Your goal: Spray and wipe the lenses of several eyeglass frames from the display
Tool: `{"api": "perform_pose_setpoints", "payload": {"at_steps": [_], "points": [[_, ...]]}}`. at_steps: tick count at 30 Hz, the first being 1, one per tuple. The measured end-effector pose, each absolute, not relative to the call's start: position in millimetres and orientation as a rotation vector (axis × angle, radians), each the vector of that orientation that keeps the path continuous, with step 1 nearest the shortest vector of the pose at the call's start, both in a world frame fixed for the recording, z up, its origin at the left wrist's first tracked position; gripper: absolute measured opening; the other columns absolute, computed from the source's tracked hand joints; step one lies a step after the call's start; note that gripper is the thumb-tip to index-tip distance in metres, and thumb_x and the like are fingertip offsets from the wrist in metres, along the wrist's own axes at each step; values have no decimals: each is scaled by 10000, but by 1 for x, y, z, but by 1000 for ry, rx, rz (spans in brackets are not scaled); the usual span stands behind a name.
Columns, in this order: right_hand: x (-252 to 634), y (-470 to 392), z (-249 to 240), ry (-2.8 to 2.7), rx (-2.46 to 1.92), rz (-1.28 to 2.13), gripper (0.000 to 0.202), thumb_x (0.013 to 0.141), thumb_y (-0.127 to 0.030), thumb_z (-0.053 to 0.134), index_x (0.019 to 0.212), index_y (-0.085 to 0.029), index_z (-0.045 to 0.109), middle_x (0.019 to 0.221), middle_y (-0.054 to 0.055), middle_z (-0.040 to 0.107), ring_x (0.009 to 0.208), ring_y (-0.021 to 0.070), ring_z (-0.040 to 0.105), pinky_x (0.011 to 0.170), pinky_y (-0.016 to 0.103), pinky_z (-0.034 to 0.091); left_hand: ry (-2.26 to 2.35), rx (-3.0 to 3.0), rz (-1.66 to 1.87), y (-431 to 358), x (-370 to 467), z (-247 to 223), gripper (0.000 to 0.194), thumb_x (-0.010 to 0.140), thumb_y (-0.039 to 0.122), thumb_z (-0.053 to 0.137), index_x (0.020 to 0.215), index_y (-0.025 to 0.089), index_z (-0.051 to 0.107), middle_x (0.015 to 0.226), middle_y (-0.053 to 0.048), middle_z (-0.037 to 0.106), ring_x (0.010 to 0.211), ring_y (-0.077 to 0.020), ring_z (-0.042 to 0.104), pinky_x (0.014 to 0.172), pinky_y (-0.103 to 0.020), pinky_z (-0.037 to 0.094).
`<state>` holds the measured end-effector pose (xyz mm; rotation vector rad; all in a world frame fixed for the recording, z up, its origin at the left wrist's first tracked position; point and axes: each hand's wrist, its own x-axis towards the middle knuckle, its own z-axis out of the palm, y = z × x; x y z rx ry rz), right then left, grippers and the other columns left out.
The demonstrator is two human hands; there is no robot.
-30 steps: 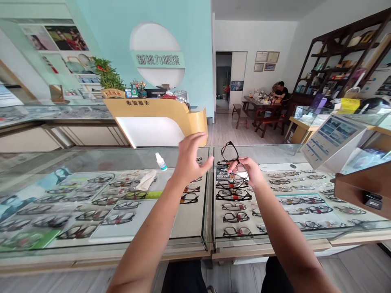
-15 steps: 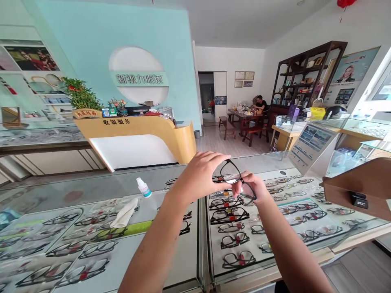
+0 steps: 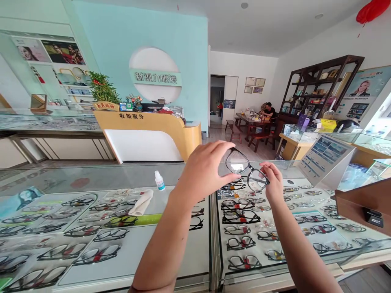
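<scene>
1. Glasses [image 3: 250, 167], tilted, are held above the glass surface [image 3: 116, 175].
2. Left-hand fingers [image 3: 224, 147] pinch one rim; right-hand fingers [image 3: 271, 170] grip the other end.
3. Leftward lies a cloth [image 3: 142, 202], then a bottle [image 3: 159, 181].
4. Beyond stands a desk [image 3: 143, 122].

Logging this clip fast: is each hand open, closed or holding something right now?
Left hand: closed on the glasses, at one end.
Right hand: closed on the same glasses, at the other end.

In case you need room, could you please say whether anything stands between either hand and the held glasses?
Nothing visible does: left hand and right hand both hold the glasses, and the white bottle stands off to the left.
</scene>
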<state>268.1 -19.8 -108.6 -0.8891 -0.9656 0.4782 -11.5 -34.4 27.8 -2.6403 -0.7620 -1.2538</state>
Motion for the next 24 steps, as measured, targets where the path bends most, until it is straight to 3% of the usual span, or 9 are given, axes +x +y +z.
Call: {"api": "perform_pose_setpoints", "payload": {"at_steps": [5, 9, 11, 13, 16, 19, 24], "points": [[252, -6, -82, -1161, -882, 483, 450, 997, -678, 769, 866, -283, 595, 661, -52, 490, 587, 169, 408, 545, 320, 343, -855, -2416, -1641, -46, -37, 35, 696, 849, 478, 995, 1446, 327, 670, 1416, -83, 785, 1290, -366, 753, 1137, -551, 608], [235, -32, -22, -1280, -779, 392, 370, 1108, -601, 655, 931, -278, 618, 677, -41, 522, 638, 173, 482, 635, 318, 447, -938, -2233, -1867, -53, -42, 37, 690, 843, 441, 988, 1444, 324, 670, 1448, -79, 753, 1329, -380, 722, 1163, -566, 601], [226, -52, 1, -1366, -754, 310, 261, 1140, -489, 618, 1005, -272, 672, 827, 3, 650, 770, 186, 612, 736, 332, 528, -975, -2154, -1951, -55, -39, 37, 696, 855, 432, 975, 1462, 322, 654, 1453, -76, 731, 1345, -374, 708, 1165, -550, 601], [219, -72, 13, -1450, -753, 147, 171, 1118, -400, 655, 1236, -293, 717, 1160, 55, 750, 1038, 222, 711, 852, 364, 589, -992, -2091, -2018, -56, -35, 35, 709, 860, 440, 969, 1477, 322, 641, 1464, -77, 709, 1362, -370, 697, 1164, -540, 599], [214, -92, 14, -1546, -802, -110, 529, 1078, -392, 724, 1589, -346, 596, 1556, 115, 657, 1357, 307, 677, 972, 461, 635, -1011, -2036, -2083, -55, -26, 33, 714, 858, 459, 971, 1477, 325, 641, 1474, -82, 688, 1392, -375, 686, 1149, -521, 604], [218, -96, 9, -1603, -868, -208, 694, 1059, -443, 768, 1696, -356, 508, 1623, 137, 627, 1408, 352, 660, 1024, 540, 649, -1045, -2018, -2127, -52, -15, 30, 723, 850, 485, 975, 1472, 319, 648, 1465, -93, 676, 1435, -393, 664, 1111, -499, 618], [232, -84, 11, -1661, -924, -200, 706, 1050, -508, 803, 1684, -345, 537, 1577, 132, 672, 1345, 345, 700, 1041, 551, 657, -1108, -2014, -2126, -40, -2, 27, 756, 839, 526, 978, 1466, 278, 639, 1477, -105, 671, 1453, -410, 658, 1096, -506, 609]]}}
